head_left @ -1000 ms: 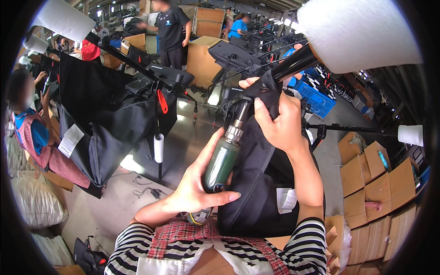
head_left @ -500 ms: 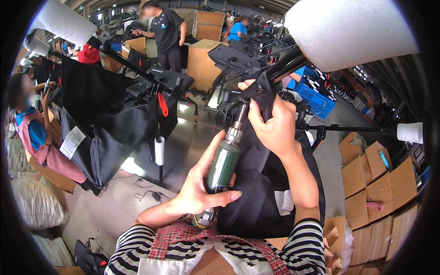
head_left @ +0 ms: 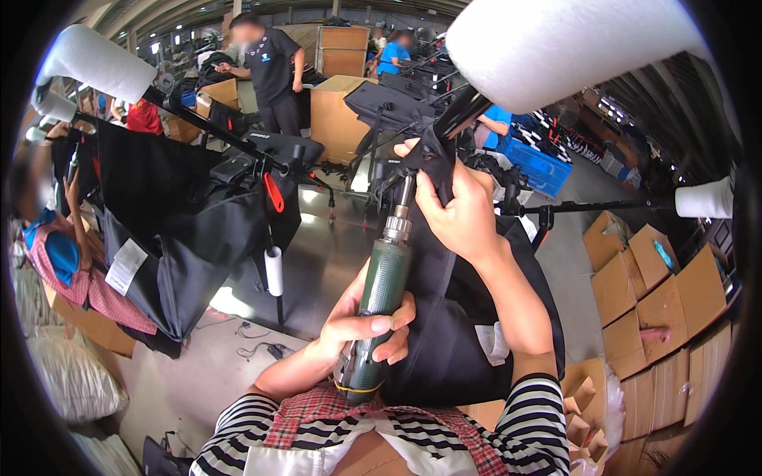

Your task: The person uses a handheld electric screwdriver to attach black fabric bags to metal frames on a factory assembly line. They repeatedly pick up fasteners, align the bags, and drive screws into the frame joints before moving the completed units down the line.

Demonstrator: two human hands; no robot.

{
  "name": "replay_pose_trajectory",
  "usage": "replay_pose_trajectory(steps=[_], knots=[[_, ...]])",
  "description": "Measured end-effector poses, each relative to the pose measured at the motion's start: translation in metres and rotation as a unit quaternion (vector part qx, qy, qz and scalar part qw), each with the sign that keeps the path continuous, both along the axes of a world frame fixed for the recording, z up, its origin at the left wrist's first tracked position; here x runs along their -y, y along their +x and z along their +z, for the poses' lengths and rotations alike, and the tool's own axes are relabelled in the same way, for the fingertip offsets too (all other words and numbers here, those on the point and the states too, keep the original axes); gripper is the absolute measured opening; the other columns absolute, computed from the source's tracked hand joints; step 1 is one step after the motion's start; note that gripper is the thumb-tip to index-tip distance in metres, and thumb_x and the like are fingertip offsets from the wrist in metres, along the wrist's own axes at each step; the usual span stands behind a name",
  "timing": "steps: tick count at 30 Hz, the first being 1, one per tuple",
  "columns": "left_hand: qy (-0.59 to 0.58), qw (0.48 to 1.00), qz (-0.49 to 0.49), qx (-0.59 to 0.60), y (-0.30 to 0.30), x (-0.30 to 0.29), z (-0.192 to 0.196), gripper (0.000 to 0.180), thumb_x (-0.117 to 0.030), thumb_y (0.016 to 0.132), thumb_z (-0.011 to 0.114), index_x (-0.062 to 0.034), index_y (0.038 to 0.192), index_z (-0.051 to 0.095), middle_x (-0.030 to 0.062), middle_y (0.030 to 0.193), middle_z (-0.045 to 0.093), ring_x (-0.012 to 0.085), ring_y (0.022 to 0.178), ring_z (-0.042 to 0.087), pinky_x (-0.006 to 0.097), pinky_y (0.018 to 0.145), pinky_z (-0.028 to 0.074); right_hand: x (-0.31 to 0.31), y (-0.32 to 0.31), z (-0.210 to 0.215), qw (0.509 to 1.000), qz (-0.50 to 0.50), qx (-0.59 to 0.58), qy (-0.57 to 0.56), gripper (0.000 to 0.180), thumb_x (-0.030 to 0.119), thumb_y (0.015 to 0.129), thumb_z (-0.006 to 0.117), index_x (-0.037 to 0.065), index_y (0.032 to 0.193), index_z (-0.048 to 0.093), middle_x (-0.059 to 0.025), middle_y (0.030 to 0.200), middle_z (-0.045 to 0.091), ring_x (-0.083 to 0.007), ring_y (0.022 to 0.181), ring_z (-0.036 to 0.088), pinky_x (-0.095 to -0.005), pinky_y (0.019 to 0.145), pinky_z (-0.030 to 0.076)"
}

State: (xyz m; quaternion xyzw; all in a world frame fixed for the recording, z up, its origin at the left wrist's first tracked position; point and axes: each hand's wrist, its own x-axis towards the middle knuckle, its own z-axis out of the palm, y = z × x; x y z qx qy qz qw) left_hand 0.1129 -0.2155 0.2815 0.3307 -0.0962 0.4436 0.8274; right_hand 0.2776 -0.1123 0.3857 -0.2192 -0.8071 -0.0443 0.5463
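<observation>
My left hand [head_left: 341,327] is wrapped round the body of a green electric screwdriver [head_left: 386,278], which points up and away from me. Its silver tip meets the edge of black fabric [head_left: 438,163] on a black frame tube [head_left: 463,111]. That fabric is pinched between the thumb and fingers of my right hand [head_left: 467,208], just right of the tip. A screw, if there is one, is too small to see. White foam wrap [head_left: 571,51] covers the tube's upper end. More black fabric with a white label [head_left: 494,343] hangs below my right forearm.
Another black fabric-covered frame [head_left: 178,214] with a red strap [head_left: 274,193] stands at left, beside a person in a checked apron [head_left: 83,274]. Open cardboard boxes [head_left: 659,313] are stacked at right. Farther back are a blue crate [head_left: 536,166], a large carton [head_left: 337,119] and other people.
My left hand has regripped the screwdriver: its fingers, stretched along the body before, now curl round it lower down. The right hand still pinches the fabric. The whole view has shifted slightly.
</observation>
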Motion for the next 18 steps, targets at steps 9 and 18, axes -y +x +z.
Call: replay_pose_trajectory(steps=[9, 18], knots=[[-0.04, 0.988, -0.101, 0.108, 0.003, -0.004, -0.009, 0.078, -0.002, 0.088, 0.06, -0.0246, 0.15, 0.018, 0.0132, 0.087, 0.05, 0.018, 0.048, 0.053, 0.033, 0.048, 0.044, 0.006, -0.004, 0.001, 1.0, 0.001, -0.016, -0.021, 0.03, -0.003, 0.088, 0.06, 0.001, 0.117, 0.064, -0.0175, 0.088, 0.071, -0.0278, 0.069, 0.071, -0.0348, 0.062, 0.054], [0.018, 1.0, -0.004, 0.006, 0.001, -0.005, -0.004, 0.085, -0.001, 0.086, 0.061, -0.0252, 0.153, 0.015, 0.0121, 0.079, 0.05, 0.0195, 0.047, 0.053, 0.032, 0.048, 0.045, 0.009, -0.006, 0.002, 1.0, -0.016, -0.013, -0.023, 0.029, -0.004, 0.089, 0.059, 0.001, 0.117, 0.065, -0.016, 0.091, 0.073, -0.0258, 0.073, 0.073, -0.034, 0.064, 0.055]])
